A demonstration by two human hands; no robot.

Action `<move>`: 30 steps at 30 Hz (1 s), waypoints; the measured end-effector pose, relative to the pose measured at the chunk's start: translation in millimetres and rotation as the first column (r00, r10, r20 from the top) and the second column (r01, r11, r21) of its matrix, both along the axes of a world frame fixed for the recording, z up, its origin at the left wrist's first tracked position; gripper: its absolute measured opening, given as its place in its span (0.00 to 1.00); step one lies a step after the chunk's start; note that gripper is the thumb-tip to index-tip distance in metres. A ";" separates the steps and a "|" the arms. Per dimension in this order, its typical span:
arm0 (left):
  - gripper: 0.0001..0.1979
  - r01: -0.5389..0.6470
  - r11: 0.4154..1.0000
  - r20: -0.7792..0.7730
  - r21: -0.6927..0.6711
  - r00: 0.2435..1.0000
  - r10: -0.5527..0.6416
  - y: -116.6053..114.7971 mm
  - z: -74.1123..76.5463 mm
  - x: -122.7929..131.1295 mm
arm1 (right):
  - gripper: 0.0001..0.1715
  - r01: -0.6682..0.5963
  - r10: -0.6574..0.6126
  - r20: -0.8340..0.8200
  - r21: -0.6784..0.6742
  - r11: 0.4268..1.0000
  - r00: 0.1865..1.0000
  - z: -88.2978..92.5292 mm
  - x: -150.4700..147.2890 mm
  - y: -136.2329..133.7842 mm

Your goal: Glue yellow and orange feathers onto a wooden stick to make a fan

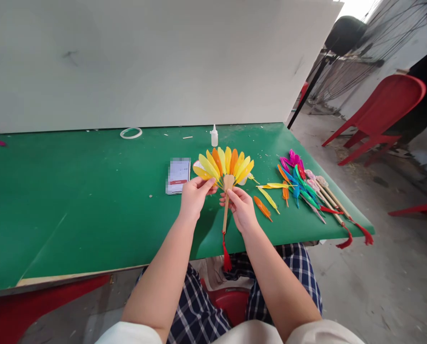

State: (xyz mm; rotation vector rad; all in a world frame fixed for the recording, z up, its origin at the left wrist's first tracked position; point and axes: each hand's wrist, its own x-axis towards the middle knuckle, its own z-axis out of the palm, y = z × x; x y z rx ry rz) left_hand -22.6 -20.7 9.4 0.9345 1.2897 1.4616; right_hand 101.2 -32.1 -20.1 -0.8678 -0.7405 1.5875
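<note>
A feather fan [224,166] of yellow and orange feathers on a wooden handle with a red tassel is held just above the green table [73,191]. My left hand [194,195] pinches the fan's lower left feathers near the base. My right hand [240,206] is closed around the wooden handle below the feathers. Loose yellow and orange feathers [267,200] lie just right of my right hand.
A phone [178,176] lies left of the fan. A small white glue bottle [214,136] stands behind it, a white ring [131,133] farther left. A pile of coloured feathers and tasselled wooden handles [310,188] sits near the table's right edge. Red chairs [381,114] stand beyond.
</note>
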 end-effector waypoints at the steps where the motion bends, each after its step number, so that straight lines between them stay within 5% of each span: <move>1: 0.14 0.008 1.000 -0.006 -0.004 1.000 -0.008 -0.2 0.1 0.3 | 0.13 -0.004 0.004 0.000 0.003 1.000 1.000 -0.1 -0.1 0.0; 17: 0.12 0.090 0.991 0.195 -0.097 0.978 -0.070 3.1 -3.1 -1.9 | 0.12 -0.044 0.044 0.031 0.006 0.999 0.999 -1.7 0.4 -1.1; 30: 0.15 0.107 0.994 0.033 -0.024 0.994 -0.106 -0.6 1.4 -2.1 | 0.15 -0.045 0.045 0.088 -0.004 0.999 0.995 -2.4 -0.7 -1.8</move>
